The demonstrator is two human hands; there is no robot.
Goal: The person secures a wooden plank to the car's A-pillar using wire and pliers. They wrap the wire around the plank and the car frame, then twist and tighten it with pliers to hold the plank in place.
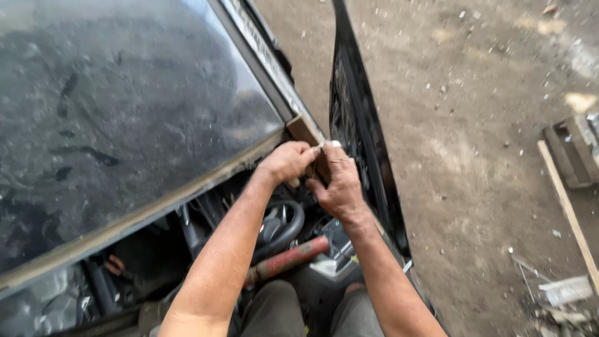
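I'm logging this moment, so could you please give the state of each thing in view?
Car door: swung open.
Windscreen frame: bare and rusty, no glass seen.
Left hand: closed at the pillar corner.
Right hand: pressed beside it.
Red cylinder: lying inside.

Both hands met at the corner of a car roof (125, 112), where a rusty brown strip (304, 130) ran along the roof's edge. The left hand (288, 162) was curled into a loose fist, its fingertips pinching a small pale thing too tiny to tell. The right hand (340, 184) lay just beside it, touching it, fingers pressed against the strip. The open black door (359, 118) stood edge-on to the right of the hands. Below the forearms showed a steering wheel (281, 228) and a red cylinder (287, 259) lying across the seat area. Bare dirt ground (474, 125) lay beyond, with wooden boards (571, 200) at the far right.
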